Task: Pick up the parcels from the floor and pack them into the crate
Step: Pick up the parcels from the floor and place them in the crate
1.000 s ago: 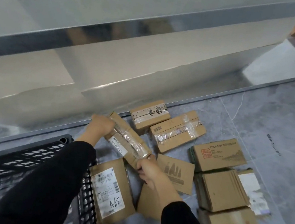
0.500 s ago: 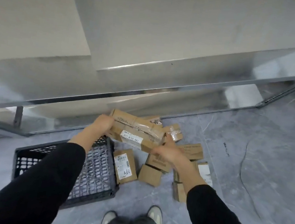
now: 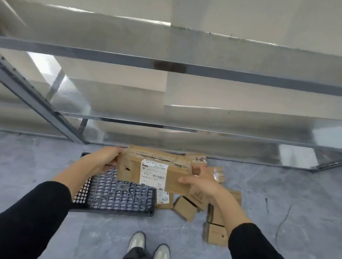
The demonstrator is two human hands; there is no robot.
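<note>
Head view: looks down past two black sleeves at a grey floor (image 3: 285, 208), with a metal rack (image 3: 173, 67) along the far side.
Held parcel (image 3: 131, 167): a long brown carton with a white label on its near face, held level in the air above the far right corner of the crate.
Left hand (image 3: 101, 159): grips the carton's left end, fingers curled over the far top edge and the palm against the end face.
Right hand (image 3: 202, 184): pinches the carton's right end, with the thumb (image 3: 183, 180) laid on the near face and the other fingers spread behind the end.
Crate (image 3: 110, 209): black plastic lattice on the floor, below and to the left of the carton, just left of the loose parcels.
A68 parcel (image 3: 164, 199): lies on the floor touching the crate's right wall.
Small box (image 3: 185, 208): just right of the A68 parcel, tilted.
Right-hand boxes (image 3: 215, 233): near the right forearm, partly hidden by it.
Far parcels (image 3: 217, 173): taped, beyond the right hand, by the rack's foot.
Shoes (image 3: 136, 242): at the near edge, well apart from the crate.
</note>
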